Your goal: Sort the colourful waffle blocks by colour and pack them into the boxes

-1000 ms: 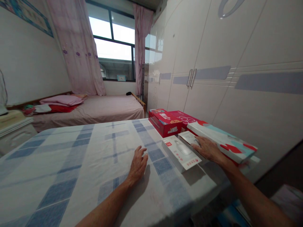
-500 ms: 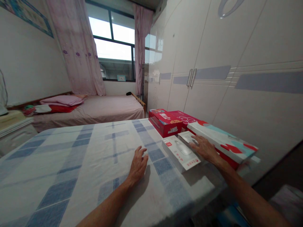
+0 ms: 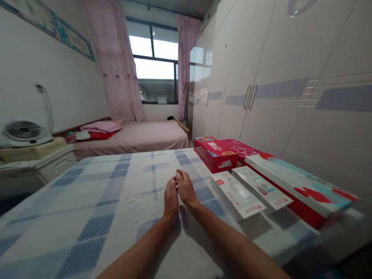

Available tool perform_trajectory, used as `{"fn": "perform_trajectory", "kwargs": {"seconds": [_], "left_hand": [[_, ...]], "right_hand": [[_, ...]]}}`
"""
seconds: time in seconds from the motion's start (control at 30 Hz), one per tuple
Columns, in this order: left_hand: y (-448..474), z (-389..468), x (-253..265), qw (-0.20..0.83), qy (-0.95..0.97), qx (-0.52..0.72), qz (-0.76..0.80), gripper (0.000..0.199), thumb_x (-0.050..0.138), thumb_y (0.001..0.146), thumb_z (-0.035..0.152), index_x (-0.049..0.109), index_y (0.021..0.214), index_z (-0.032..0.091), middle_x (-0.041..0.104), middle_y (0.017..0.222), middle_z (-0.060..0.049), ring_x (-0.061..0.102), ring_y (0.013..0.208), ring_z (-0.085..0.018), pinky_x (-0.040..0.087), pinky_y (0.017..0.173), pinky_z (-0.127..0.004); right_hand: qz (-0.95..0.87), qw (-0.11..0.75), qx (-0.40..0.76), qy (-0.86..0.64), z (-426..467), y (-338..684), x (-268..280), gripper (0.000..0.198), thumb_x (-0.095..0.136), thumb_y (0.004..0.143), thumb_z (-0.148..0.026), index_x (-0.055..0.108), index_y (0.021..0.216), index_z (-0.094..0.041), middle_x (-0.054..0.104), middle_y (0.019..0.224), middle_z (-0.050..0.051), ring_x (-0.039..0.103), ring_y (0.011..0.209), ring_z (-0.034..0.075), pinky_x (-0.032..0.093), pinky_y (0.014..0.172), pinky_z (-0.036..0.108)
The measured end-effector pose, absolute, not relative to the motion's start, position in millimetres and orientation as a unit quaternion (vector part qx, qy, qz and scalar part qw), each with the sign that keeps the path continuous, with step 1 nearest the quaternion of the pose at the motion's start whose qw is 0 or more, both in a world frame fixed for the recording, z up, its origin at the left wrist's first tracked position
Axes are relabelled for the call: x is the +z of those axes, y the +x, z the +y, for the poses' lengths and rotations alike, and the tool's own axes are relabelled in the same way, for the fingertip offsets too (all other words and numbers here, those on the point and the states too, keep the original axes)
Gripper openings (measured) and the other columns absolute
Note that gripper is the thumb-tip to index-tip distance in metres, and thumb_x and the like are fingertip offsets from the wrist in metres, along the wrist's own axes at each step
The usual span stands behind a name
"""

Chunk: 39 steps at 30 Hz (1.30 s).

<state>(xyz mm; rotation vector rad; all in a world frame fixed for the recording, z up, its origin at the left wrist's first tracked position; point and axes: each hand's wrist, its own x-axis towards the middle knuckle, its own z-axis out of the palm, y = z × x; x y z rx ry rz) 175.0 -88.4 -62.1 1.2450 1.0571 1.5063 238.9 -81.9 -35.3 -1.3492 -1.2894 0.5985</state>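
My left hand (image 3: 171,198) and my right hand (image 3: 186,189) are side by side above the checked cloth, palms turned inward and fingers meeting or nearly meeting at the tips. Both have fingers extended with a slight bend, and nothing shows in either. To the right of my right hand lies a flat white box (image 3: 236,193) with red print and a bulb-like picture. Beside that box is a second white box (image 3: 263,188) with a small red and blue picture. Whatever lies between my palms is hidden.
Behind the white boxes stand a red printed box (image 3: 215,155) and a long red, white and teal box (image 3: 290,174). The blue-and-white tablecloth (image 3: 136,182) covers the surface. A wardrobe (image 3: 270,124) lines the right side; a bed (image 3: 145,133) and a fan (image 3: 23,131) are farther off.
My right hand has left the second white box and moved left to meet my left hand. The view has turned left, bringing the fan into sight.
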Motion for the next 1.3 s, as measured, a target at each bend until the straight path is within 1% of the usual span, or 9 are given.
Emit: {"fn": "perform_trajectory", "kwargs": {"seconds": [0.1, 0.2, 0.3, 0.4, 0.53, 0.7, 0.87, 1.17, 1.3], "left_hand": [[173.9, -84.0, -64.8, 0.386, 0.516, 0.586, 0.491, 0.031, 0.035, 0.090, 0.033, 0.059, 0.103, 0.017, 0.063, 0.116, -0.012, 0.056, 0.113, -0.020, 0.038, 0.105, -0.038], [174.9, -82.9, -66.3, 0.377, 0.523, 0.576, 0.502, 0.030, 0.033, 0.092, 0.027, 0.058, 0.105, 0.017, 0.062, 0.116, -0.011, 0.056, 0.111, -0.017, 0.037, 0.105, -0.034], [177.0, -82.8, -66.9, 0.374, 0.541, 0.576, 0.485, 0.027, 0.034, 0.092, 0.027, 0.059, 0.096, 0.016, 0.063, 0.108, -0.011, 0.057, 0.106, -0.016, 0.039, 0.102, -0.032], [179.7, -82.0, -67.3, 0.374, 0.539, 0.586, 0.476, 0.027, 0.035, 0.092, 0.027, 0.059, 0.086, 0.016, 0.064, 0.099, -0.011, 0.058, 0.099, -0.018, 0.040, 0.099, -0.032], [181.6, -79.3, -67.1, 0.397, 0.546, 0.585, 0.450, 0.028, 0.037, 0.091, 0.032, 0.059, 0.080, 0.018, 0.065, 0.087, -0.008, 0.060, 0.088, -0.019, 0.043, 0.092, -0.032], [180.6, -77.2, -64.7, 0.406, 0.557, 0.588, 0.423, 0.027, 0.037, 0.090, 0.030, 0.060, 0.085, 0.018, 0.066, 0.093, -0.008, 0.060, 0.092, -0.019, 0.043, 0.093, -0.032], [179.5, -78.6, -61.6, 0.409, 0.561, 0.581, 0.425, 0.026, 0.037, 0.090, 0.029, 0.060, 0.084, 0.018, 0.067, 0.094, -0.008, 0.059, 0.093, -0.019, 0.043, 0.094, -0.031], [180.5, -78.6, -63.0, 0.412, 0.558, 0.584, 0.422, 0.027, 0.038, 0.089, 0.031, 0.061, 0.085, 0.018, 0.067, 0.093, -0.008, 0.060, 0.092, -0.019, 0.044, 0.092, -0.030], [180.7, -77.0, -65.5, 0.409, 0.564, 0.588, 0.412, 0.028, 0.037, 0.089, 0.033, 0.060, 0.087, 0.017, 0.067, 0.094, -0.009, 0.060, 0.092, -0.019, 0.044, 0.092, -0.031]], "right_hand": [[-0.556, 0.563, 0.250, -0.558, -72.2, 232.9, -57.7, 0.034, 0.035, 0.088, -0.034, 0.060, 0.107, -0.019, 0.063, 0.113, 0.011, 0.056, 0.107, 0.020, 0.040, 0.101, 0.037], [-0.583, 0.550, 0.234, -0.550, -68.8, 239.7, -68.1, 0.033, 0.034, 0.088, -0.035, 0.060, 0.103, -0.020, 0.063, 0.109, 0.011, 0.057, 0.104, 0.021, 0.040, 0.100, 0.038], [-0.605, 0.542, 0.218, -0.541, -64.9, 248.9, -70.4, 0.033, 0.035, 0.087, -0.036, 0.061, 0.101, -0.021, 0.064, 0.107, 0.010, 0.057, 0.103, 0.021, 0.041, 0.099, 0.038], [-0.629, 0.523, 0.223, -0.531, -61.6, 255.9, -69.4, 0.033, 0.037, 0.085, -0.036, 0.062, 0.098, -0.020, 0.065, 0.105, 0.011, 0.058, 0.100, 0.022, 0.042, 0.096, 0.038], [-0.662, 0.489, 0.240, -0.514, -60.2, 262.2, -67.5, 0.037, 0.034, 0.085, -0.040, 0.063, 0.094, -0.019, 0.067, 0.101, 0.011, 0.060, 0.096, 0.022, 0.044, 0.092, 0.038], [-0.674, 0.486, 0.232, -0.505, -58.8, 264.5, -67.1, 0.039, 0.031, 0.085, -0.046, 0.061, 0.085, -0.020, 0.067, 0.091, 0.010, 0.061, 0.087, 0.021, 0.046, 0.086, 0.035], [-0.672, 0.487, 0.219, -0.513, -56.9, 264.2, -68.9, 0.041, 0.030, 0.086, -0.050, 0.059, 0.080, -0.022, 0.066, 0.084, 0.008, 0.060, 0.080, 0.021, 0.046, 0.080, 0.034], [-0.690, 0.479, 0.230, -0.491, -57.3, 268.9, -68.2, 0.043, 0.031, 0.086, -0.053, 0.061, 0.083, -0.021, 0.067, 0.088, 0.009, 0.060, 0.083, 0.021, 0.047, 0.081, 0.033], [-0.688, 0.480, 0.226, -0.495, -57.2, 268.5, -68.2, 0.042, 0.031, 0.086, -0.051, 0.059, 0.081, -0.021, 0.066, 0.085, 0.008, 0.060, 0.081, 0.020, 0.047, 0.081, 0.033]]}}
